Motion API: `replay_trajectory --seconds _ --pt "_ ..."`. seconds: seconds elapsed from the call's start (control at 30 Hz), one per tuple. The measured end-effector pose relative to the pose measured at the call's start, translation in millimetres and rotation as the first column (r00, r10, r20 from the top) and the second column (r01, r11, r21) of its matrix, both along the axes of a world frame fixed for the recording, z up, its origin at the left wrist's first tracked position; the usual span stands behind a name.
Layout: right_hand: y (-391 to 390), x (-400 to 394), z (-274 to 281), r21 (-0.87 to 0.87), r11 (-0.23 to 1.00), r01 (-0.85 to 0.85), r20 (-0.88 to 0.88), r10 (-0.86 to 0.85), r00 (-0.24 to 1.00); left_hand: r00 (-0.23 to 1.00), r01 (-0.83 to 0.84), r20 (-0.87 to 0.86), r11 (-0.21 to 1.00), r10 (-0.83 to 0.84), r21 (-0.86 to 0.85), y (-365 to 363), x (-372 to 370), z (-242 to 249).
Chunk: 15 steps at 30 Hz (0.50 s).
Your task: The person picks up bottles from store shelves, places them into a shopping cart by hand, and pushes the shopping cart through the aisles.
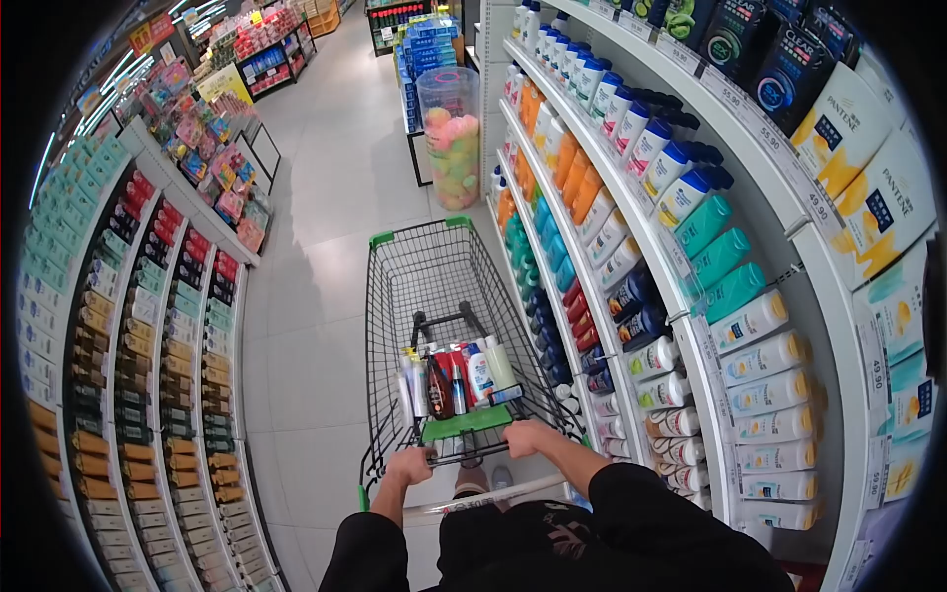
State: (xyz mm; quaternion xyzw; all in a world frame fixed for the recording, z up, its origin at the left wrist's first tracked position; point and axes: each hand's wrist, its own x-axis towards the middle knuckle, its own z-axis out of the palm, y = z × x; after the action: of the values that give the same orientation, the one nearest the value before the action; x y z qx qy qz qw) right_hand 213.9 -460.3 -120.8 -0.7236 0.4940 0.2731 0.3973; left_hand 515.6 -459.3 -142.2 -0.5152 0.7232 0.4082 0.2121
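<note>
A wire shopping cart point(379, 316) with green corners stands in front of me in the aisle. My left hand point(409, 465) is closed around the bar at its near end, on the left side. Farther right, my right hand point(529, 438) grips the same end of the cart. Between and just beyond the hands lies a green plastic flap point(466, 423). Several bottles stand grouped behind it, among them a dark brown bottle point(439, 388), a white and blue bottle point(479, 374) and a pale bottle point(499, 363). The cart's far part shows bare wire.
Close on the right runs a tall shelf point(691, 340) of shampoo bottles and pouches. Another stocked shelf point(138, 395) lines the left. Ahead on the right stands a clear bin of colourful balls point(452, 148) beside stacked blue boxes point(429, 49). Tiled floor point(321, 197) stretches forward.
</note>
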Motion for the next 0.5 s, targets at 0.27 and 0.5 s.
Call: replay_trajectory --seconds 0.27,0.5 --pt "-54 7 -12 -0.003 1.000 0.008 0.003 -0.008 1.000 1.000 -0.001 0.024 1.000 0.001 0.002 -55 9 0" --pt "-101 12 -28 -0.013 1.000 0.010 -0.004 -0.010 1.000 1.000 0.014 0.012 1.000 -0.014 0.011 -107 17 -12"
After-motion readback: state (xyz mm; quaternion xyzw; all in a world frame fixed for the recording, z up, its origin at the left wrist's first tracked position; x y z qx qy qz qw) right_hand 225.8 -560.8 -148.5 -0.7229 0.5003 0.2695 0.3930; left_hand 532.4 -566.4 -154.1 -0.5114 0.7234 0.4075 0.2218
